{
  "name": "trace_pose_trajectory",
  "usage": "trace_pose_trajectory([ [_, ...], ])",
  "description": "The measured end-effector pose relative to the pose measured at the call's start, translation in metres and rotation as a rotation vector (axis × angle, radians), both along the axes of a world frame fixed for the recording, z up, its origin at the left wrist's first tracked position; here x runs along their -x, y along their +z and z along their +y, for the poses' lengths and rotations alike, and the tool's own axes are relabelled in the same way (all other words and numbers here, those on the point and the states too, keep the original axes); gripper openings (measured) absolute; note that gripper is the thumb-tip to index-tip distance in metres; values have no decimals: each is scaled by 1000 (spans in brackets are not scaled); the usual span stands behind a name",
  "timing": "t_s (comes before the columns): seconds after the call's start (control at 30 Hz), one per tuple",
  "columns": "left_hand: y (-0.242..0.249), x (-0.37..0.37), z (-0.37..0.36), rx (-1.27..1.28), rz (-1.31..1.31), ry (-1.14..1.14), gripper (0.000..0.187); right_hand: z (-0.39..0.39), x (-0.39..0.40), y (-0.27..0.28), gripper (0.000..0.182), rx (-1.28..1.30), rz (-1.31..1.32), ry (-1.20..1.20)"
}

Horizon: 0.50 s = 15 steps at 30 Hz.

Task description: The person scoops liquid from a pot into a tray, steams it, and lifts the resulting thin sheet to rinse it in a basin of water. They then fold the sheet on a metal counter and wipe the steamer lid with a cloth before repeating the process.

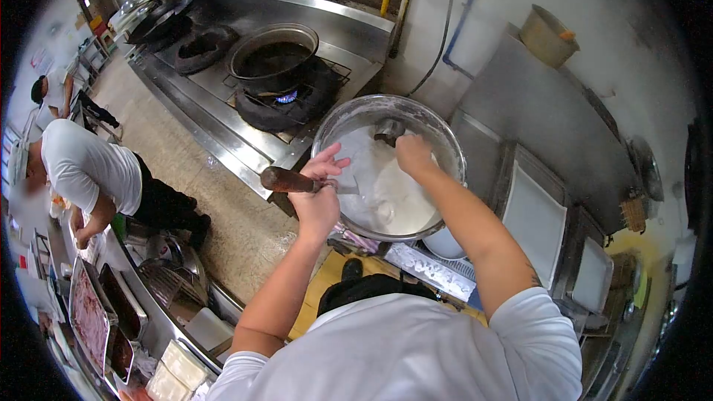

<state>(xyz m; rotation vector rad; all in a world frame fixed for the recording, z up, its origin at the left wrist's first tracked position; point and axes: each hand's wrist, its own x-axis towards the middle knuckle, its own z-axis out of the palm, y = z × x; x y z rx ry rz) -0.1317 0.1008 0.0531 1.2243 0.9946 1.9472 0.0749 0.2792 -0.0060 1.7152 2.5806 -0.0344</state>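
A large metal bowl [454,141] of white, flour-like powder [405,193] stands in front of me. My left hand [318,197] is at the bowl's left rim, gripping a wooden-handled scraper [286,180]. Its flat metal blade points over the powder, and some of my fingers are lifted off the handle. Inside the bowl, my right hand [414,154] is closed on a dark metal scoop [388,131], whose cup lies near the far side. My fingers partly hide the scoop's handle.
Behind the bowl to the left, a wide pot [273,52] of dark liquid sits on a lit burner [286,96]. A co-worker [96,171] bends over a counter at left, near trays [90,312]. Metal trays [533,212] stand at right.
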Motion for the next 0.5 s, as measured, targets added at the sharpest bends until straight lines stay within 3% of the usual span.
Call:
trace_pose_trajectory([
  [0.43,-11,-12,-7,39,-6,-30,43,-14,30,-35,21,316,-11,55],
  [0.5,-14,-10,-5,41,33,-7,43,-16,27,-27,23,435,91,-29],
])
